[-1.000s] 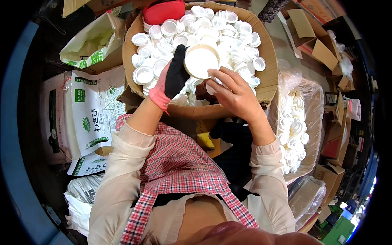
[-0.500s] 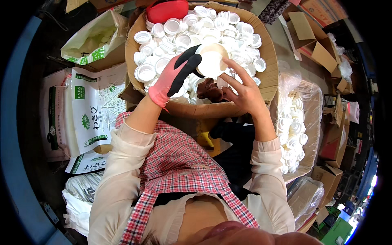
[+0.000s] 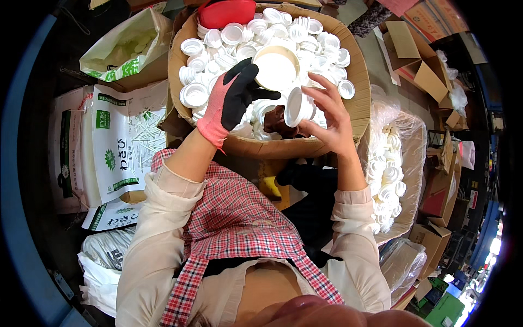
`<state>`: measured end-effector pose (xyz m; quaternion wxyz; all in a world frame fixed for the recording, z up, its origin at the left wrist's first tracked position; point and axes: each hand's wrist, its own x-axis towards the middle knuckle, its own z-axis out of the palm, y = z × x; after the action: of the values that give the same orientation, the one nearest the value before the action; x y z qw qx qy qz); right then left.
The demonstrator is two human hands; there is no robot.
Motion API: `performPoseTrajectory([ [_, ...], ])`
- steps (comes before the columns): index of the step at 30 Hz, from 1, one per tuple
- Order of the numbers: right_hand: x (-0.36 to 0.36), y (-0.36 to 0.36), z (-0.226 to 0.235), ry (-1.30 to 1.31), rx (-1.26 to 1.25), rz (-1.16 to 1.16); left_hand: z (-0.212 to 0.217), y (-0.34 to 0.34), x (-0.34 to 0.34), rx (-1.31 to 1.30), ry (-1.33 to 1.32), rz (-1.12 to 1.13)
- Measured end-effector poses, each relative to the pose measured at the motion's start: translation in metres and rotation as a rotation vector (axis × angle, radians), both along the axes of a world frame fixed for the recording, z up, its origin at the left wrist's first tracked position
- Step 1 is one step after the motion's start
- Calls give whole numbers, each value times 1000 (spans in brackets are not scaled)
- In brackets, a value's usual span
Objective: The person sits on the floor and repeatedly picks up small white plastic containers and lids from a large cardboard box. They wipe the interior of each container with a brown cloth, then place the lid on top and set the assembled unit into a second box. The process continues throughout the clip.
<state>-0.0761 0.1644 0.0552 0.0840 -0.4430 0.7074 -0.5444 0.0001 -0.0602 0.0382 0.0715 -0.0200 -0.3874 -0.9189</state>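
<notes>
My left hand (image 3: 231,98) wears a pink and black glove; its fingers are spread, with nothing between them that I can make out. Beside its fingertips lies a round cream-rimmed dish (image 3: 277,68) with a bright white inside, on top of the heap. Bare-skinned, my right hand (image 3: 330,117) pinches a white plastic cap (image 3: 297,108), tilted on edge, between thumb and fingers. Many similar white caps (image 3: 231,34) fill the large cardboard box (image 3: 357,60) under both hands. A dark brown object (image 3: 277,121) is partly hidden behind the held cap.
A red pouch (image 3: 226,13) lies at the box's far edge. On the right stands a plastic-lined box (image 3: 409,158) of more white caps. An open white bag (image 3: 131,46) and printed packages (image 3: 122,147) are at the left. Open cartons (image 3: 417,60) are at the far right.
My hands have moved apart. The left fingers have opened beside the round dish, which has tipped to show its inside and rim. My right hand has moved nearer, with the white cap now plainly visible.
</notes>
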Motion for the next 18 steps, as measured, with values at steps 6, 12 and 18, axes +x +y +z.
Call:
performPoseTrajectory([
  [6,-8,11,6,-149,149,-18,5,9,7,-262,-123,-191],
  [12,-3,10,-2,180,377,48,-8,27,5,-252,-311,-522],
  [18,-3,6,-1,208,317,53,-51,21,-6,-1172,310,-45],
])
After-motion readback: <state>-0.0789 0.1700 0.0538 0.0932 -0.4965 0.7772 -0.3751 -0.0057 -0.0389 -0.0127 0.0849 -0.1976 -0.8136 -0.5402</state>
